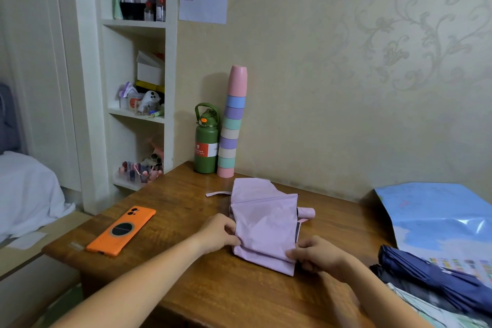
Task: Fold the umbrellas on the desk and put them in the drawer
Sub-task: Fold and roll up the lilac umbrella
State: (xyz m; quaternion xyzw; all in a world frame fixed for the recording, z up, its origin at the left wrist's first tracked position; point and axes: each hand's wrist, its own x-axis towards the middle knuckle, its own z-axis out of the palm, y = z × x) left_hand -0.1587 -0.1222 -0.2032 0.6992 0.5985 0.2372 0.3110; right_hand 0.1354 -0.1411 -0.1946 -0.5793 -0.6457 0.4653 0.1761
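Early stage: both hands, left hand (218,233) and right hand (318,254), pinch lilac umbrella (265,223) canopy folds on table (213,287). Navy umbrella (436,277) untouched; drawer unseen.

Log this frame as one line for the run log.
step: folding pink umbrella on desk | left hand: pinching its fabric | right hand: pinching its near corner | navy umbrella: waiting at right | drawer: not in view
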